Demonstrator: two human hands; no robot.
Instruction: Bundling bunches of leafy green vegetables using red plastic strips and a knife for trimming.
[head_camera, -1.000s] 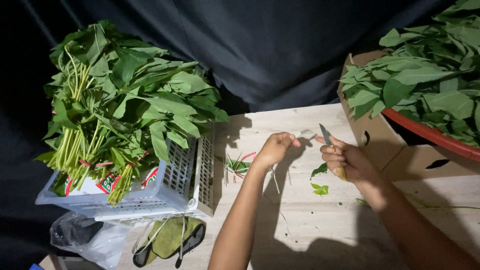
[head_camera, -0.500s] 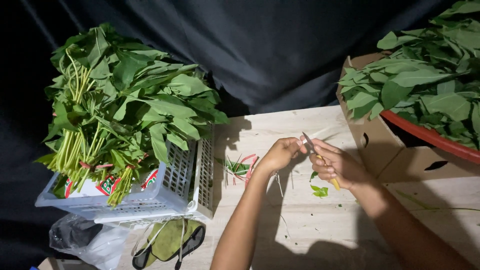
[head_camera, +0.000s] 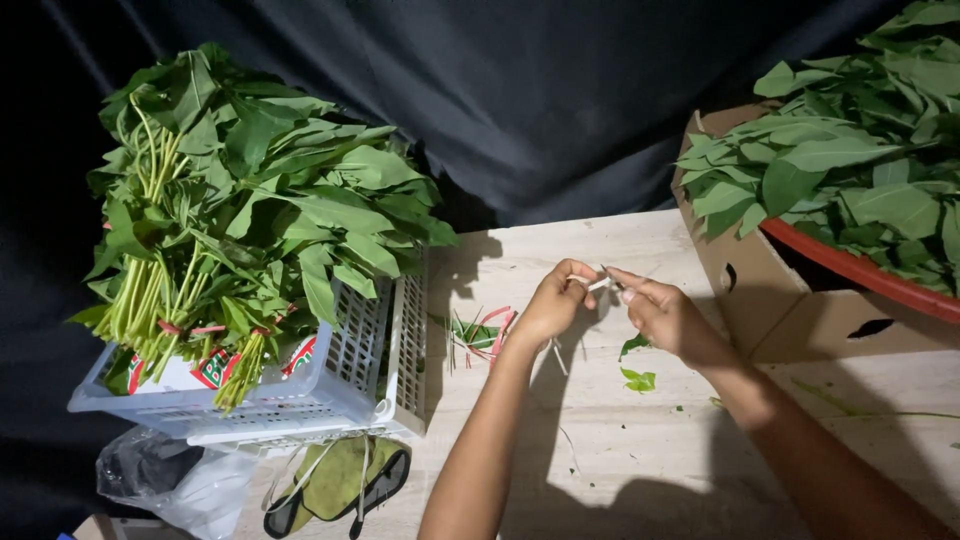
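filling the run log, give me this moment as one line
left hand: pinches pale strip | right hand: pinches its other end | below: leaf scraps on table | left: crate of bundled greens

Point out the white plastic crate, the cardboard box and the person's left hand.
white plastic crate (head_camera: 372, 352), head view, on its slotted side wall.
cardboard box (head_camera: 745, 280), head view, on its front face.
left hand (head_camera: 553, 300), head view, on the back of the hand.
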